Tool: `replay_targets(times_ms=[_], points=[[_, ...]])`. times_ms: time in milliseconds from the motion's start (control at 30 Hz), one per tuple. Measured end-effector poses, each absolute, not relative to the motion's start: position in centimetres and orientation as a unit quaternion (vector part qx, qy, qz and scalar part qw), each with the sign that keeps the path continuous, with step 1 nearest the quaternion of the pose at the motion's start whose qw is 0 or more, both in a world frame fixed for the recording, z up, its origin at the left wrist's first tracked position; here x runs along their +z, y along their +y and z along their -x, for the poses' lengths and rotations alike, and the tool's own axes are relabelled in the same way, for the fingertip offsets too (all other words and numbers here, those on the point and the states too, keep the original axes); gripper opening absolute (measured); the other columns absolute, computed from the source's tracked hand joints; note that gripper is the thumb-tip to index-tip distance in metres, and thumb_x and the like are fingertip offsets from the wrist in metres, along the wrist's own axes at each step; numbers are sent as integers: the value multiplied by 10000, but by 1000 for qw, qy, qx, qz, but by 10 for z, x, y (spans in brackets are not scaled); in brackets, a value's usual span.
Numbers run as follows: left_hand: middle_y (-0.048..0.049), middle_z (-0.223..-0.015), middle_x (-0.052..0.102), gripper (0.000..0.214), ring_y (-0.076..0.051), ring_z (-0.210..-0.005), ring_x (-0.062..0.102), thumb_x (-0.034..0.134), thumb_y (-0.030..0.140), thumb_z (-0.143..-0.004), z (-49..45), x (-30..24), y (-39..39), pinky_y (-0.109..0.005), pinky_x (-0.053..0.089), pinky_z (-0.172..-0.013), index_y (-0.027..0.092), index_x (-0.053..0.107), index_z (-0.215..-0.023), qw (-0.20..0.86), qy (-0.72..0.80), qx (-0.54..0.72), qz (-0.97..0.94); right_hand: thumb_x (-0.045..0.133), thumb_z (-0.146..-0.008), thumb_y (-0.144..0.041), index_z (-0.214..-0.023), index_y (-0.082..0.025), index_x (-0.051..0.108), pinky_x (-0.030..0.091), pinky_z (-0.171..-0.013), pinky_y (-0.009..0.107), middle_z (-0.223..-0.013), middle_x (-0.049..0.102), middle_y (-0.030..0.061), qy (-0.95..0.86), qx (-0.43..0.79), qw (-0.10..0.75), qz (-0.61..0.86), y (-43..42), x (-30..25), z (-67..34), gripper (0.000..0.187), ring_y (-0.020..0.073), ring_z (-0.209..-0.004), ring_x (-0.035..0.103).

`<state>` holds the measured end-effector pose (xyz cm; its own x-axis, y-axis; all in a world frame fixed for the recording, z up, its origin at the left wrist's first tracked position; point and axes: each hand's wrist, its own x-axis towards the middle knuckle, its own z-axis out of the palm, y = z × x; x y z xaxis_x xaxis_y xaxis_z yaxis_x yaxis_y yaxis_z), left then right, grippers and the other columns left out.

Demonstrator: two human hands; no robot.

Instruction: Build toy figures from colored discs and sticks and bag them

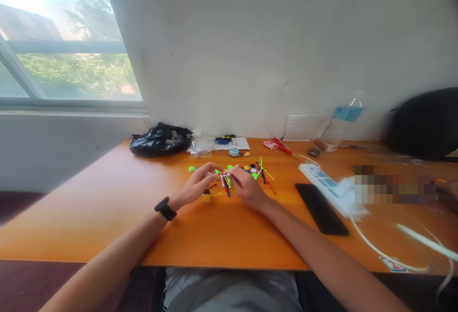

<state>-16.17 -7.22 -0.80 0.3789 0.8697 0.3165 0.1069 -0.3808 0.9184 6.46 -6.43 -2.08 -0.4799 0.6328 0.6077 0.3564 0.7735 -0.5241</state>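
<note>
Both hands are close together over a loose pile of small coloured plastic pieces on the table. My left hand (199,183), with a black watch (165,208) on its wrist, has thumb and index finger curled toward each other beside a small green piece (217,171); what they grip, if anything, is too small to make out. My right hand (249,189) is closed, its fingertips at a thin white plastic stick (224,175) that points toward the left hand. Yellow sticks (268,173), a red stick (270,187) and round discs (192,169) lie around them. A yellow disc (207,198) sits below the left hand.
Behind the pieces are a black plastic bag (159,140), clear plastic wrapping (201,147), a paper sheet (240,143) and a round tin (234,152). On the right lie a black phone (321,208), a white power strip (324,183) with cables, and a bottle (341,123).
</note>
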Motion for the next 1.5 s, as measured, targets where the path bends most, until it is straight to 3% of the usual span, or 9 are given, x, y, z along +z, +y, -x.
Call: replay_targets(times_ms=[100,200,300,433,667,900,1067,1500], points=[[40,-706,435,272,-107,-588,368,491,375,-989,161,-12,-68,-218,317,-535,188,641,-1118,472,352,463,-662,409,-1125,-355,-848,-236,577,463,-782,325,-807,665,25,-818,213,416,336,-68,-16,-65,345,194,-768,592],[40,-720,450,294,-119,-627,421,495,454,-1012,160,-18,-64,-219,371,-567,209,602,-1134,448,369,497,-645,399,-1124,-387,-826,-231,546,458,-724,306,-747,647,0,-803,294,384,349,-70,-16,-66,368,172,-693,578],[31,-742,481,383,-125,-648,443,498,563,-1021,160,-22,-60,-229,409,-582,209,591,-1133,415,368,513,-655,395,-1118,-435,-837,-229,549,470,-695,304,-759,657,-2,-790,375,342,344,-70,-22,-66,381,171,-686,594],[2,-777,517,426,-138,-694,481,474,581,-1040,162,-23,-58,-243,440,-611,186,621,-1097,390,366,510,-674,395,-1107,-514,-871,-232,548,497,-658,299,-776,652,-2,-771,430,321,343,-68,-35,-63,399,158,-643,597],[-30,-818,633,444,-161,-769,577,446,525,-1070,168,-21,-57,-272,467,-740,164,659,-923,309,393,486,-717,400,-1106,-513,-921,-231,600,544,-817,341,-920,668,30,-777,400,358,328,-64,-43,-60,392,189,-838,642],[-45,-847,665,430,-179,-793,597,457,505,-1065,168,-18,-58,-275,470,-743,164,672,-916,279,406,467,-734,367,-1124,-433,-936,-218,628,504,-873,360,-944,676,39,-813,335,359,312,-64,-36,-56,386,200,-877,635],[-29,-810,624,412,-162,-753,563,445,460,-1079,168,-15,-59,-268,440,-712,170,651,-872,238,399,448,-764,377,-1122,-422,-930,-220,645,516,-902,365,-947,695,51,-800,314,403,315,-64,-27,-60,386,207,-895,645],[-30,-789,600,449,-165,-730,562,423,497,-1083,166,-10,-63,-264,471,-690,178,638,-851,226,405,443,-767,463,-1050,-590,-860,-233,583,628,-793,379,-931,613,46,-688,492,416,336,-64,-42,-50,421,212,-876,642]])
